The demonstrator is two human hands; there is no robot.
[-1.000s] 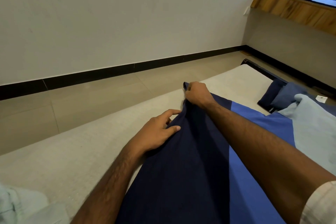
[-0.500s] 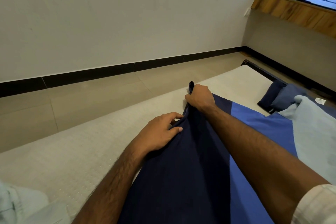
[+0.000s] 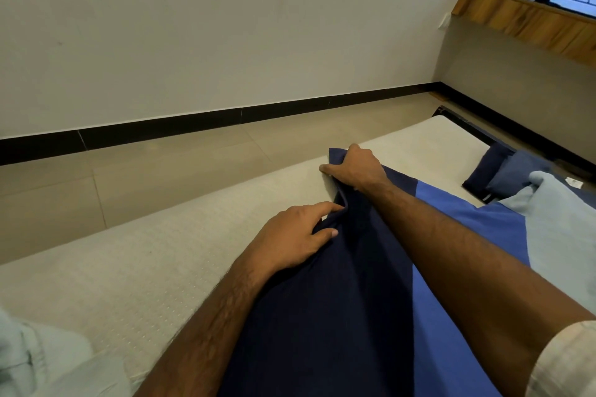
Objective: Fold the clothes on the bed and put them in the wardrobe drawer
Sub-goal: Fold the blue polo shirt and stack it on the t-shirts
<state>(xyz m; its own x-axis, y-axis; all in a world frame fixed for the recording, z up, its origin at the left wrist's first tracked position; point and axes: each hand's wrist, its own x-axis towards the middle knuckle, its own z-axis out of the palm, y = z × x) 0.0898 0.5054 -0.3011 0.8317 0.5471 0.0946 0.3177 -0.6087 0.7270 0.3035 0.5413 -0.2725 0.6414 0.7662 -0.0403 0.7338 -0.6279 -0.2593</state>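
Note:
A dark navy garment (image 3: 332,306) lies stretched along the white mattress (image 3: 135,267), over a brighter blue cloth (image 3: 451,316). My right hand (image 3: 356,169) grips the garment's far end near the mattress edge, fingers closed around the fabric. My left hand (image 3: 298,235) rests on the garment's left edge closer to me, thumb and fingers pinching a fold. A pale blue garment (image 3: 564,229) lies at the right. Folded dark blue clothes (image 3: 503,171) sit farther back on the bed. No wardrobe is in view.
Pale green cloth (image 3: 35,361) lies at the bottom left corner. Beige floor tiles (image 3: 161,177) run along the bed's left side up to a white wall with black skirting. A wooden shelf (image 3: 529,19) hangs under the window at top right.
My right hand has shifted slightly outward along the far end of the navy garment, spreading it toward the mattress edge. My left hand stays on the left edge.

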